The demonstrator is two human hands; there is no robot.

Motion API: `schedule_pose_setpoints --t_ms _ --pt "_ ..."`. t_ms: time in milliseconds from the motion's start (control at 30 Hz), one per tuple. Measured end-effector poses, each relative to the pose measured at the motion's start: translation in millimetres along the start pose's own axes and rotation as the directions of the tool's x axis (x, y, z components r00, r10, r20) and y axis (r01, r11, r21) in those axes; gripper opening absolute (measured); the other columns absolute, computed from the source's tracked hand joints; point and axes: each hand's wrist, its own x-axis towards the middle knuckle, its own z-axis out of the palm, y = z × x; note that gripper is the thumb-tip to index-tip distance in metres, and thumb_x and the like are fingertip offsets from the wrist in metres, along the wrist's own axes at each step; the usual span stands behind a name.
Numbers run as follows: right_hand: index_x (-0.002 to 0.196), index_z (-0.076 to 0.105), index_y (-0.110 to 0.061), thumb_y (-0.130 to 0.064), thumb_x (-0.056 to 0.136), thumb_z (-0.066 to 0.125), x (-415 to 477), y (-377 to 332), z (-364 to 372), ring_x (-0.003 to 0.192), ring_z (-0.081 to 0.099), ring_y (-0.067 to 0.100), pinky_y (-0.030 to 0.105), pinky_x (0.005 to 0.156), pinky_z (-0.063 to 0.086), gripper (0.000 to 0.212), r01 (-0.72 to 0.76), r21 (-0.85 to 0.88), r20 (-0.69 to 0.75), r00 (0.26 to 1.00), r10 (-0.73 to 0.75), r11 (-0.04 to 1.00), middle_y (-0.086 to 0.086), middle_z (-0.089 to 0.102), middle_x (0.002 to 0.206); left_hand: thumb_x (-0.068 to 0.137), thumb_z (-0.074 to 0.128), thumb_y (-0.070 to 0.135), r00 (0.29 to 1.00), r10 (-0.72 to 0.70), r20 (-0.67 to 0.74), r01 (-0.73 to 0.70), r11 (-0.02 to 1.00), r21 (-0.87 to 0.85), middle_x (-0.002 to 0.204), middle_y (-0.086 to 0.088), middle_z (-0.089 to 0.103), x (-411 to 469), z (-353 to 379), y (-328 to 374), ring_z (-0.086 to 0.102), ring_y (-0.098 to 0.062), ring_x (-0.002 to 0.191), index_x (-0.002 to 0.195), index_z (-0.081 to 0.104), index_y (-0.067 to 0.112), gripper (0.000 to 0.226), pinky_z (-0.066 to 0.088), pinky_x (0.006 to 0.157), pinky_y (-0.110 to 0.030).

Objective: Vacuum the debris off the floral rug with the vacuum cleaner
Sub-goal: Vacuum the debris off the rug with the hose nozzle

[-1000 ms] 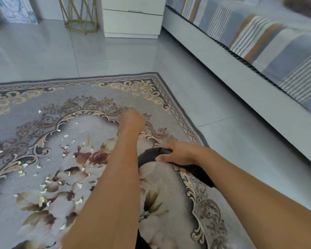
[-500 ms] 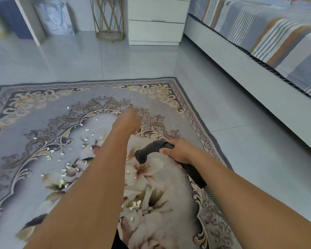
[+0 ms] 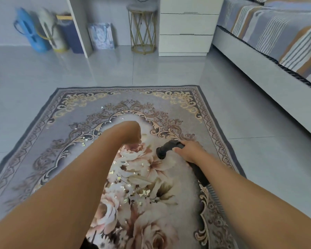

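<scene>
The floral rug (image 3: 171, 105) lies on the grey tiled floor. Small pale and glittering debris (image 3: 144, 192) is scattered over its flower centre and towards its left side. My right hand (image 3: 190, 151) grips the black curved handle (image 3: 166, 147) of the vacuum cleaner hose, whose open end points down at the rug. The ribbed hose (image 3: 214, 194) runs back under my right forearm. My left hand (image 3: 133, 132) is bent down at the wrist over the rug's middle. Its fingers are hidden behind the wrist and forearm. A dark part (image 3: 90, 246) shows under that arm at the bottom edge.
A bed (image 3: 276, 44) with a striped cover runs along the right. At the back stand a white drawer unit (image 3: 187, 33), a gold wire stool (image 3: 143, 31) and several bags (image 3: 61, 33) against the wall. Bare tiles (image 3: 97, 72) surround the rug.
The view has lifted and swung left, so the whole far end of the rug and the back wall now show. Both arms hold much the same pose, with the right hand still gripping the hose handle.
</scene>
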Motion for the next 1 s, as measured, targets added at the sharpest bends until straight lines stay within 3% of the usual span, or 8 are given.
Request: schedule_pose_setpoints --t_ms 133,267,400,467,533,633,767,1000 --pt "0.149 0.034 -0.012 -0.047 0.1 0.043 -40 -4 1 0.123 0.055 0.035 0.037 0.096 0.046 0.061 0.049 -0.087 0.12 0.992 -0.039 0.995 0.015 0.055 0.139 0.095 0.059 0.022 0.999 -0.039 0.02 0.036 0.992 0.117 0.109 -0.009 0.071 -43 10 -14 0.07 -0.022 0.084 0.116 0.065 0.007 0.027 0.05 0.07 -0.026" --pt "0.141 0.045 -0.017 -0.044 0.099 0.048 -47 -15 8 0.106 0.063 0.034 0.033 0.077 0.048 0.049 0.14 0.039 0.046 0.989 -0.142 0.989 0.012 0.065 0.12 0.095 0.06 0.02 0.995 -0.087 0.047 0.081 0.988 0.131 0.107 -0.006 0.068 -85 16 -32 0.071 -0.022 0.091 0.12 0.058 0.013 0.026 0.051 0.062 -0.02" --pt "0.14 0.045 -0.014 -0.045 0.1 0.045 -32 -46 24 0.113 0.058 0.031 0.032 0.084 0.045 0.051 0.202 -0.053 0.082 0.977 -0.197 0.978 0.014 0.059 0.129 0.094 0.061 0.022 0.994 -0.109 0.004 0.107 0.983 0.151 0.111 -0.008 0.069 -108 26 -42 0.068 -0.024 0.098 0.124 0.059 0.01 0.033 0.054 0.083 -0.032" --pt "0.142 0.044 -0.015 -0.046 0.099 0.044 -26 -54 35 0.117 0.055 0.031 0.032 0.088 0.043 0.053 0.2 -0.133 0.107 0.977 -0.187 0.971 0.012 0.056 0.135 0.094 0.06 0.02 0.995 -0.102 0.005 0.1 0.984 0.144 0.111 -0.008 0.069 -119 31 -39 0.068 -0.024 0.096 0.126 0.057 0.01 0.034 0.053 0.078 -0.031" --pt "0.14 0.046 -0.018 -0.046 0.097 0.046 -24 -55 47 0.108 0.057 0.029 0.032 0.086 0.045 0.052 0.198 -0.158 0.097 0.978 -0.184 0.967 0.01 0.058 0.131 0.095 0.059 0.02 0.995 -0.097 0.006 0.095 0.983 0.159 0.11 -0.008 0.069 -129 35 -38 0.068 -0.022 0.092 0.122 0.061 0.01 0.029 0.051 0.073 -0.028" --pt "0.139 0.045 -0.018 -0.044 0.096 0.046 -25 -56 50 0.086 0.055 0.024 0.03 0.075 0.044 0.05 0.211 -0.173 0.086 0.976 -0.199 0.962 0.009 0.06 0.125 0.094 0.059 0.02 0.993 -0.117 -0.026 0.12 0.974 0.19 0.116 -0.007 0.067 -151 39 -40 0.064 -0.025 0.102 0.119 0.064 0.011 0.026 0.051 0.083 -0.033" --pt "0.142 0.043 -0.017 -0.043 0.097 0.043 -27 -59 50 0.103 0.058 0.029 0.03 0.076 0.04 0.051 0.195 -0.22 0.071 0.98 -0.184 0.956 0.011 0.057 0.131 0.095 0.057 0.025 0.987 -0.155 -0.048 0.161 0.968 0.19 0.123 -0.003 0.062 -190 46 -40 0.058 -0.023 0.111 0.125 0.059 0.017 0.031 0.048 0.089 -0.031" --pt "0.133 0.054 -0.012 -0.043 0.094 0.047 -15 -74 50 0.084 0.054 0.027 0.029 0.068 0.041 0.05 0.151 -0.26 0.068 0.988 -0.137 0.954 0.011 0.061 0.117 0.095 0.058 0.028 0.97 -0.236 -0.051 0.242 0.953 0.182 0.125 -0.002 0.061 -225 65 -50 0.058 -0.021 0.114 0.133 0.054 0.018 0.039 0.048 0.093 -0.032"
